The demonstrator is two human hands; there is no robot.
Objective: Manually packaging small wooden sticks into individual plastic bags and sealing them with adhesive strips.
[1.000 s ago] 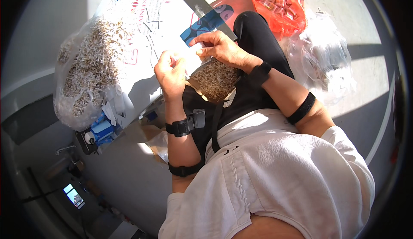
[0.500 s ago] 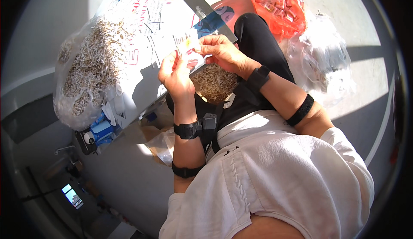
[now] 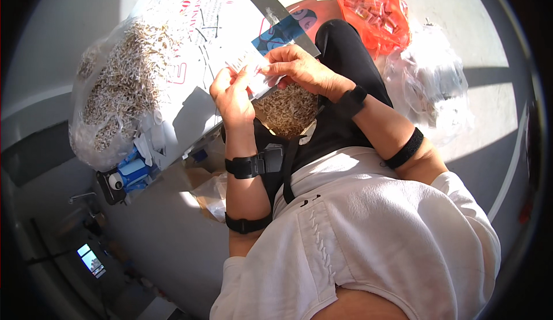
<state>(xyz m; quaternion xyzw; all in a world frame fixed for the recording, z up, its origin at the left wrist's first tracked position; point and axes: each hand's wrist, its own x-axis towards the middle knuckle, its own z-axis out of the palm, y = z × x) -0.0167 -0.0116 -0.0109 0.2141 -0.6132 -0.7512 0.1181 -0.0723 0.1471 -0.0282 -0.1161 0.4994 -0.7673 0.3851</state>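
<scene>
slivers (image 3: 288, 110) lie nearest; just beyond, left hand (image 3: 235, 100) and right hand (image 3: 308, 73) pinch a small pale packet (image 3: 256, 79) beside the table (image 3: 193, 115). the step seems fine fingertip work, and the next move calls for steady pinching.

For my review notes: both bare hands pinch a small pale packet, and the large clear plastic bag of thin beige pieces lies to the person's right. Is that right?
Not quite: the head view shows the large clear plastic bag of thin beige pieces to the person's left. The left hand and right hand do pinch a small pale packet.
</scene>
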